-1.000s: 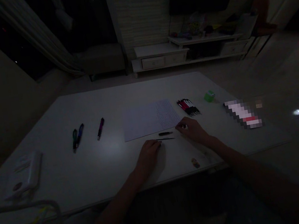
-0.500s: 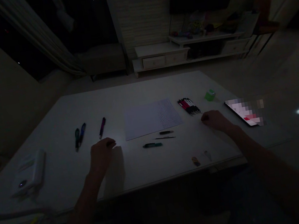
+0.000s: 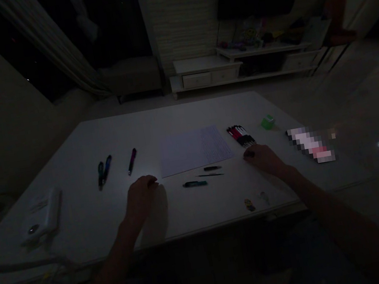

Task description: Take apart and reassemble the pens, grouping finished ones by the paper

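Above the white table my left hand (image 3: 142,197) is closed, its fingers curled together left of the sheet's near corner. Whatever it may hold is too dark to make out. My right hand (image 3: 264,158) is closed too, just below a row of red, black and white pens (image 3: 241,136); its fingertips hide any content. Between the hands lie a green pen (image 3: 195,183), a thin dark pen refill (image 3: 210,175) and a short black pen piece (image 3: 212,168). A sheet of paper (image 3: 184,151), with writing on its right part, lies just beyond them.
Several darker pens lie left, including a purple pen (image 3: 132,161) and a blue pen (image 3: 106,168). A white box-shaped device (image 3: 43,212) with a cable sits far left. Rightward are a green cube (image 3: 268,122) and a phone (image 3: 309,143). A small yellowish trinket (image 3: 249,204) lies near the front edge.
Both hands have moved inward, the left one rightward toward the paper and the right one slightly left. The view has shifted a little; the pens and paper stay where they were.
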Demonstrator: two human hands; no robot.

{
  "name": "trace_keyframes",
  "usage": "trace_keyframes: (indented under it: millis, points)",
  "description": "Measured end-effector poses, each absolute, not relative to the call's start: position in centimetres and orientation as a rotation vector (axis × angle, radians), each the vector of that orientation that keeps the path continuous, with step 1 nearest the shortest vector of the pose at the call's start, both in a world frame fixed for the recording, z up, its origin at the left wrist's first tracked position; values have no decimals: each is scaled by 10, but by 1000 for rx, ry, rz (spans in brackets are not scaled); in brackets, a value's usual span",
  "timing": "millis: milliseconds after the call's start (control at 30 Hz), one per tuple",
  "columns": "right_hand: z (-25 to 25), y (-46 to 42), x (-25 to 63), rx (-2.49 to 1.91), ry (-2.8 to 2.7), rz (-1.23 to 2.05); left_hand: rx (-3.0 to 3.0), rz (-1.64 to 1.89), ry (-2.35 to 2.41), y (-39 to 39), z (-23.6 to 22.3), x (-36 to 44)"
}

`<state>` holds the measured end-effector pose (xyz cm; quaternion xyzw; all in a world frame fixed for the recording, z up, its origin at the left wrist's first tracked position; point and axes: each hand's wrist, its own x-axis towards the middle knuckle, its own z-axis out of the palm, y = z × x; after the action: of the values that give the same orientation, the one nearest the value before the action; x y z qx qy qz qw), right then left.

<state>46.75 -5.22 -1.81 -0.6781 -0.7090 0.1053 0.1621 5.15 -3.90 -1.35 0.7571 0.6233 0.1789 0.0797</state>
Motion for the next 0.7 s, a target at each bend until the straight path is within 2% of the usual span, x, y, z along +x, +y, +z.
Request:
trace_keyframes:
  millis: [100,233,500,700]
  points:
    - [-23,-60,429,-1697,-2062,423,2312,670,1589,-45,-21,88]
    - [-33,-65,392,-1596,-2120,475,2470,701,1312,-55,-32,133]
    - [-38,-64,378,-1580,-2153,531,2515,672,1261,-57,-38,157]
    - [-32,-69,375,-1609,-2141,440,2265,900,1405,-53,-35,146]
